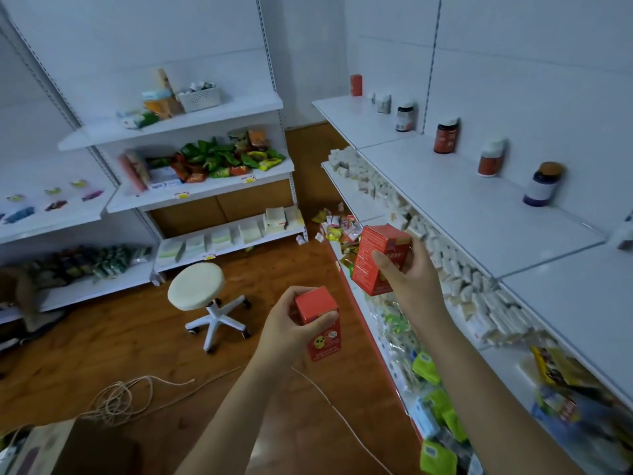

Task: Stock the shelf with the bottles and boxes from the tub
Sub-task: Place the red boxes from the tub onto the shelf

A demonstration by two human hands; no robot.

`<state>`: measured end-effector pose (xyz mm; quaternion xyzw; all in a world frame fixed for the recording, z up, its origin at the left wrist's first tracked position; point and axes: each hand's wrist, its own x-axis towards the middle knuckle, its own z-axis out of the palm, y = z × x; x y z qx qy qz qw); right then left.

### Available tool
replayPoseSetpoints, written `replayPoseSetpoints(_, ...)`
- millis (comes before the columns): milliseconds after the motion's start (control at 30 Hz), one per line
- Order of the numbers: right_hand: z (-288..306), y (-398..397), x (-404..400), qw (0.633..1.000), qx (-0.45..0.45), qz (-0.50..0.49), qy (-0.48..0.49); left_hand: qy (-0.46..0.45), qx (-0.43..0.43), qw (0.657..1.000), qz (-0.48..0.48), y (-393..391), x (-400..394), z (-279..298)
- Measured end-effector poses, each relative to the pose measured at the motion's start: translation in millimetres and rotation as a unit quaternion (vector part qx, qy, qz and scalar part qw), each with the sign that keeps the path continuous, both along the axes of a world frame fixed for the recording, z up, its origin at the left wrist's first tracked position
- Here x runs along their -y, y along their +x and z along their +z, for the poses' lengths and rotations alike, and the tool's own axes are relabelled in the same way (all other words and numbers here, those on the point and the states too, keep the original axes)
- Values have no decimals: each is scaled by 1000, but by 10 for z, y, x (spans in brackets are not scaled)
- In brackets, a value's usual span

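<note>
Two red cardboard boxes are in the person's hands, held in the air beside the white shelving on the right. The left box [318, 322], a small upright carton with matte sides and a yellow cartoon figure printed on its front, sits lower and nearer; the left hand [291, 329] grips it from the left side, thumb laid across the front face near the top and fingers curled behind. The right box [378, 258] is larger-looking and tilted, its printed side panel turned toward the camera; the right hand [409, 272] grips it from the right, thumb pressed across the front and fingers wrapped round the back. Both bare forearms reach forward from the near edge, the right one raised higher and closer to the shelving.

The top shelf [445, 186] on the right is a smooth white board carrying a row of bottles along the back wall: a purple bottle [543, 185] with a gold cap nearest, then a red bottle with a white cap [491, 157], a dark-capped red bottle [446, 136], and smaller ones farther off. The tier below holds rows of small pale packets [445, 255], and the lowest tier holds green and clear crinkled packs.

On the brown wooden floor to the left stand a round white-cushioned stool [197, 286] on a five-wheeled base and a loose coil of pale cord [120, 401].
</note>
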<state>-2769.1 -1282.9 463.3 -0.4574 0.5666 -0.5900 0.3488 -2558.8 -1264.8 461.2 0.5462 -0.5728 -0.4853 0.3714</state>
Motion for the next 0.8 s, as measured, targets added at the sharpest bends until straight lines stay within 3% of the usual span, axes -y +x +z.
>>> replayPoseSetpoints(433, 12, 99, 2350, 999, -48, -24, -7, -10, -29, 999, -13, 72, 2430, -190)
replayPoseSetpoints(800, 440, 26, 4570, 992, -85, -93, -22, -63, -34, 995, -66, 131, 5032, 201)
